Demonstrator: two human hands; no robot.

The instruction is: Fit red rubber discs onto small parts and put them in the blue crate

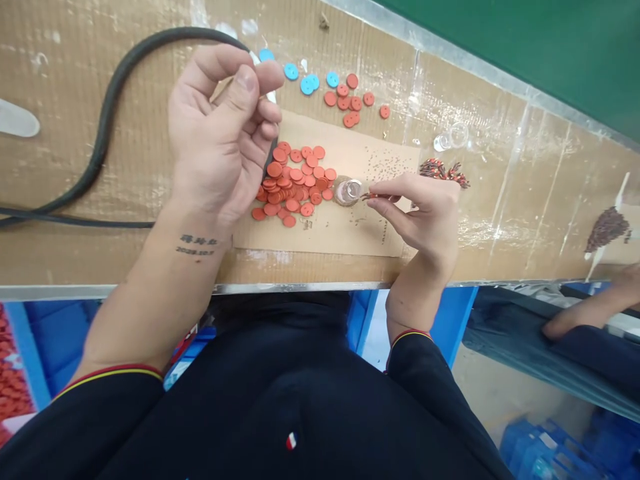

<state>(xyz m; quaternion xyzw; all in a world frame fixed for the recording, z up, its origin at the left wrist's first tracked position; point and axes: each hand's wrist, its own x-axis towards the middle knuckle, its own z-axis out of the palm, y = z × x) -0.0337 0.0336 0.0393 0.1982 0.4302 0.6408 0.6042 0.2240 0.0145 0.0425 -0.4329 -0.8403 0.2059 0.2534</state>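
My left hand [225, 133] is raised over the table, palm up, with thumb and forefinger pressed together. What they pinch, if anything, is hidden. A black cable [107, 120] runs up to a white-and-dark part behind these fingers; whether I hold that part I cannot tell. Below lies a heap of red button-like discs [287, 190]. In my right hand [417, 210], thumb and forefinger pinch short dark-and-orange wire pieces [369, 196]. Their tips are just right of a small clear glass jar [349, 191], which stands on a cardboard sheet [320, 241].
Blue discs [310, 84] and more red discs [353, 103] lie behind the heap. Tiny dark bits [385, 163] dot the sheet. A wire bundle [444, 172] and a clear cup [451, 138] are at right. Another person's arm [595, 310] shows far right, near a brown pile [607, 229].
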